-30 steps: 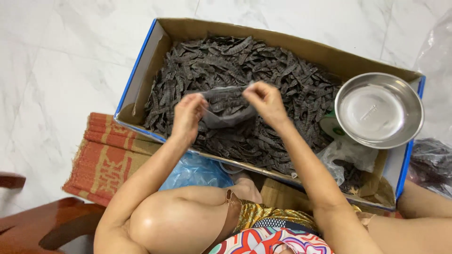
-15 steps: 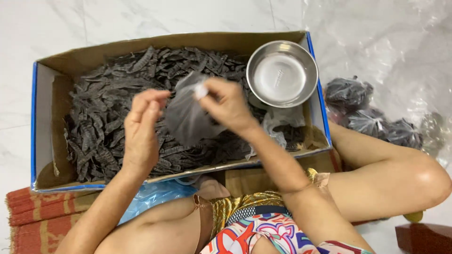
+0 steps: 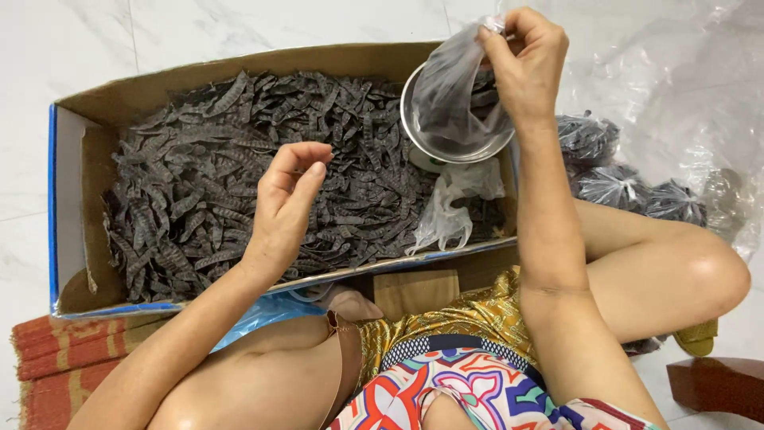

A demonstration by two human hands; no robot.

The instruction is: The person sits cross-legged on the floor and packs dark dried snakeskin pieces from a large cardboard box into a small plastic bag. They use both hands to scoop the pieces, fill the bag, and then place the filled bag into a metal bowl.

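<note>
Sitting with my knees apart, I have a woven red mat [image 3: 56, 350] under me at the left and a crumpled blue plastic bag [image 3: 259, 314] by my thigh. Just beyond is the long cardboard box [image 3: 68, 199], its floor covered with dark dried pods [image 3: 199, 183]. My left hand [image 3: 282, 209] hovers over the pods, palm turned up, fingers loosely curled and holding nothing. A crumpled clear bag [image 3: 450, 209] lies in the box near its right end, below the round steel bowl [image 3: 414, 139]. Farther out, my right hand [image 3: 525, 60] is raised, pinching the mouth of a thin clear plastic bag [image 3: 454, 87] that hangs down over the bowl. Beyond my right knee, tied bags of pods [image 3: 617, 183] lie on a clear plastic sheet [image 3: 684, 80]
</note>
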